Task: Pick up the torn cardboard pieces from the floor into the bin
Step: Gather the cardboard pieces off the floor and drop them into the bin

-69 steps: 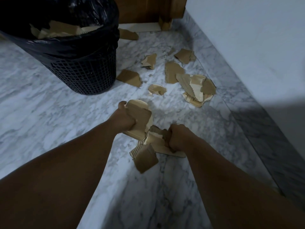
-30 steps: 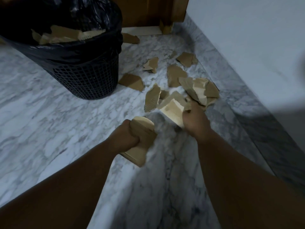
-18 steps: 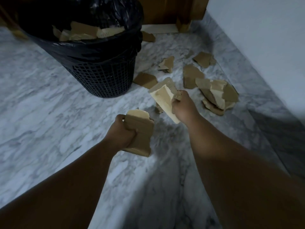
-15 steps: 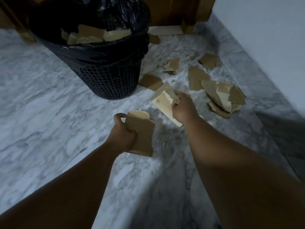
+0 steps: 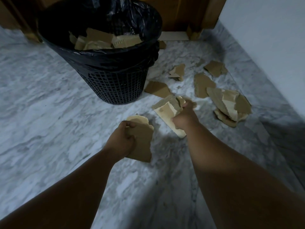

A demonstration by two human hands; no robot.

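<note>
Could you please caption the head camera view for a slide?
Left hand grips a brown cardboard piece, right hand a pale bundle, near the bag-lined bin; more pieces litter the marble floor.

Liner top cropped, cardboard piece half behind bin

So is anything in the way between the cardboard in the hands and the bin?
Nothing visible. The left hand grips a cardboard piece, the right hand a cardboard bunch; the bin stands just ahead, top open, only bare floor between.
</note>
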